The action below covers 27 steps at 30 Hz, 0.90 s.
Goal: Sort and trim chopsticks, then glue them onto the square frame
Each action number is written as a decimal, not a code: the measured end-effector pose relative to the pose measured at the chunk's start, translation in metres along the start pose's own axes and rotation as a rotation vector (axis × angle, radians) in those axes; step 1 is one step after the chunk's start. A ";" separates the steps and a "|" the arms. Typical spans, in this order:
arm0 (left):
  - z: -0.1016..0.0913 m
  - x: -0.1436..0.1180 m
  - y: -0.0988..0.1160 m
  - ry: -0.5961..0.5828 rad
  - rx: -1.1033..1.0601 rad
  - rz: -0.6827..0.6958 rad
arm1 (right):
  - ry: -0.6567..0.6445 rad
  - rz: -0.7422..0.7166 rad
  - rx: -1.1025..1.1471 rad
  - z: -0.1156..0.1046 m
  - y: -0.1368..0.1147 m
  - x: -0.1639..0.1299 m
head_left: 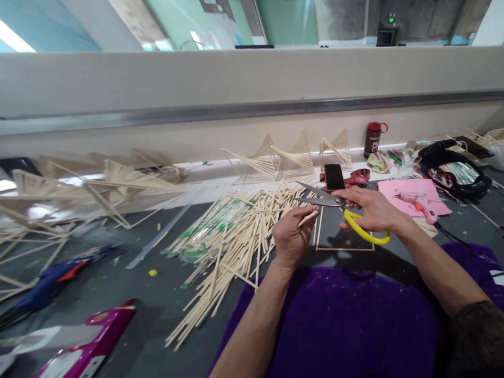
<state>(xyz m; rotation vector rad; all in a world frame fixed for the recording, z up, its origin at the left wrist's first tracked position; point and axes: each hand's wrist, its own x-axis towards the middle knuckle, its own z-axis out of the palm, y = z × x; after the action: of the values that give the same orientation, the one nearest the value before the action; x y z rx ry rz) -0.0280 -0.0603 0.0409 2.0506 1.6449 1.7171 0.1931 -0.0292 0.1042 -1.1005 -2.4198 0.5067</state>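
My right hand [368, 210] grips scissors [321, 198] with yellow handles, their blades parted and pointing left. Just below the blades, my left hand [293, 233] is closed around a thin wooden stick [308, 218], whose end pokes out between thumb and fingers. Under both hands, a rectangular frame of thin sticks [346, 249] lies on the dark table. A big loose pile of wooden sticks [240, 247] spreads to the left of my left hand, beside sticks in clear wrappers with green print [212, 223].
Stick models [291, 157] stand along the wall, with larger ones [98, 184] at left. A phone [334, 177], red-capped bottle [373, 140] and pink glue gun [419, 202] are beyond my right hand. A blue glue gun [59, 278] and magenta tool [92, 341] lie left. Purple cloth [334, 320] is nearest me.
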 end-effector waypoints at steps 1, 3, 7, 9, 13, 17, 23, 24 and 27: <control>0.000 0.000 0.000 0.003 0.004 0.002 | -0.002 0.002 0.016 0.000 0.000 0.000; 0.000 0.000 0.001 0.005 0.014 -0.006 | -0.002 0.003 0.036 0.001 0.001 0.001; 0.001 0.000 0.000 -0.007 0.032 -0.074 | 0.012 -0.006 0.032 0.003 0.002 0.002; 0.002 0.000 -0.001 -0.005 0.026 -0.085 | 0.011 -0.009 0.015 0.004 0.003 0.002; 0.004 -0.001 -0.003 -0.001 0.012 -0.067 | 0.009 -0.014 -0.031 0.006 0.005 0.003; 0.006 -0.001 -0.005 -0.021 0.012 -0.098 | 0.006 -0.012 -0.048 0.008 0.006 0.004; 0.008 -0.001 -0.009 -0.023 -0.005 -0.136 | 0.004 0.022 -0.070 0.007 0.006 0.004; 0.008 0.000 -0.009 -0.029 -0.009 -0.139 | 0.004 0.030 -0.074 0.007 0.006 0.004; 0.008 -0.001 -0.010 -0.050 -0.020 -0.142 | 0.024 0.025 -0.072 0.005 0.008 0.004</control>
<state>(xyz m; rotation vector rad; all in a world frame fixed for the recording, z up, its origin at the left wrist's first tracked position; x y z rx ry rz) -0.0293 -0.0516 0.0316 1.9006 1.7058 1.6178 0.1930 -0.0225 0.0971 -1.1615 -2.4233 0.4157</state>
